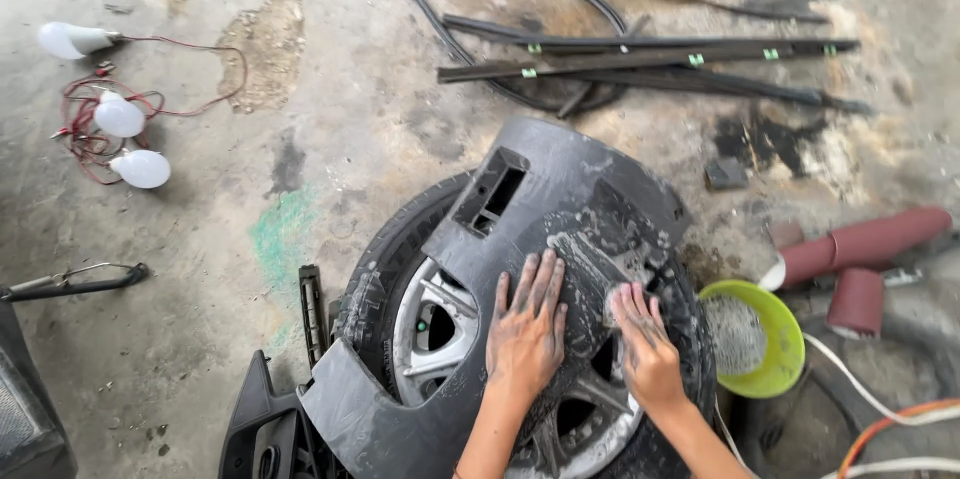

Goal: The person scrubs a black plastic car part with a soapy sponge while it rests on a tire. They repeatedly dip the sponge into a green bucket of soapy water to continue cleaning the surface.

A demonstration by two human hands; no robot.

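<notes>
PROGRESS: grey wet slurry covers the centre-right of the dark bumper panel (pixel 560 199), judged about half sanded; upper and lower-left areas look untouched | LEFT: left hand (pixel 527 329) flat, fingers spread, pressing panel, holds nothing | RIGHT: right hand (pixel 645 339) curled over small sanding pad (pixel 612 304) | PLACE: panel on wheel (pixel 430 324), lower centre; green bowl (pixel 785 334) just right.

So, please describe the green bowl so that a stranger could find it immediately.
Start at the car wheel lying flat on the concrete floor, under a dark bumper panel. Just beside it, next to the right hand, stands the bowl. It alone is bright lime green; the neighbouring sandpaper rolls are reddish brown.
</notes>
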